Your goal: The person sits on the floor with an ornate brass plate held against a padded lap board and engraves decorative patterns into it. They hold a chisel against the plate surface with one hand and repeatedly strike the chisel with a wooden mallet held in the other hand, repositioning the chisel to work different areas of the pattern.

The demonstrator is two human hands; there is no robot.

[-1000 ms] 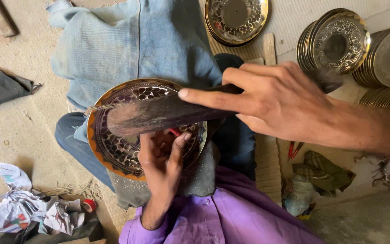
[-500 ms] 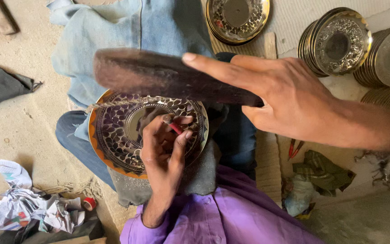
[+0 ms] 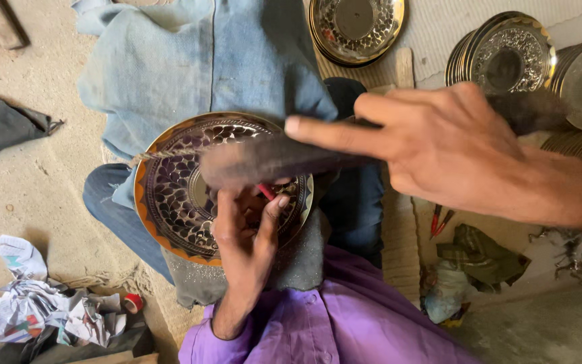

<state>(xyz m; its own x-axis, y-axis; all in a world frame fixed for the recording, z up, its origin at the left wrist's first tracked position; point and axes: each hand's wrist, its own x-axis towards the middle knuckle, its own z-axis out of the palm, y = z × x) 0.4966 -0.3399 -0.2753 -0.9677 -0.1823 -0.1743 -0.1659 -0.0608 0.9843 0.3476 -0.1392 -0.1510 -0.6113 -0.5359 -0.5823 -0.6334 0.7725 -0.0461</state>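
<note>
The plate (image 3: 176,202) rests on the lap, on grey cloth (image 3: 304,256). The left hand (image 3: 244,243) pinches a red chisel (image 3: 266,192) against its centre; the right hand (image 3: 439,145) is clamped on a blurred mallet (image 3: 264,162) above, likely mid-strike. Next blow needs aim. Stacked plates (image 3: 506,57) crowd the right.

Landmark: blue denim cloth (image 3: 197,61), spread at top centre of the view.
- Right of it: one engraved brass plate (image 3: 357,23), then stacks of similar plates (image 3: 506,57).
- Left of it: dark grey cloth (image 3: 1,125) on the sandy floor (image 3: 28,195).
- Well below it, lower left: crumpled paper (image 3: 42,307), small red tape roll (image 3: 133,302) just beside.
- Lower right: green rag (image 3: 483,253).
</note>
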